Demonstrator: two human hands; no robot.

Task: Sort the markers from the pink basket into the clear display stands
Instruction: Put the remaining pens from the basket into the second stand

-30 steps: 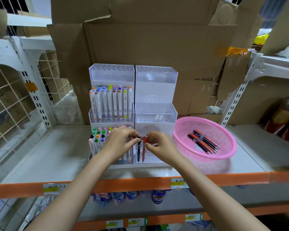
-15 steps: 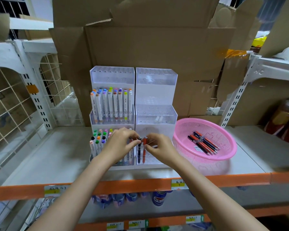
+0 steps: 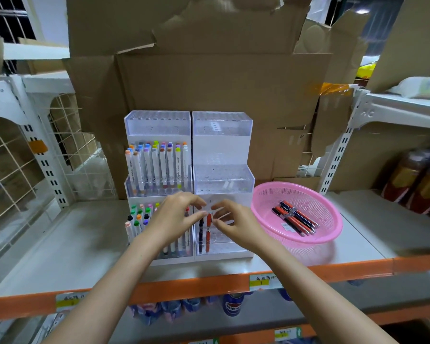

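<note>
Two clear tiered display stands sit side by side on the shelf. The left stand (image 3: pixel 134 187) is full of colour-capped white markers. The right stand (image 3: pixel 224 180) holds a black marker (image 3: pixel 200 234) and a red marker (image 3: pixel 208 232), both upright in its lowest tier. My left hand (image 3: pixel 176 218) hovers with loosely curved fingers, its thumb tip at the black marker's cap. My right hand (image 3: pixel 235 223) has its thumb and fingers spread just right of the red marker's top, gripping nothing. The pink basket (image 3: pixel 328 234) to the right holds several red and black markers (image 3: pixel 294 218).
Large cardboard sheets (image 3: pixel 221 95) stand behind the stands. The orange shelf edge (image 3: pixel 345 266) runs along the front. A white wire grid (image 3: pixel 67 155) is on the left, and brown bottles (image 3: pixel 422 180) are at far right. More goods sit on the shelf below.
Both hands were pinching the tops of the black and red markers in the right stand. Their fingers have now spread off the caps, and the markers stay upright in their holes.
</note>
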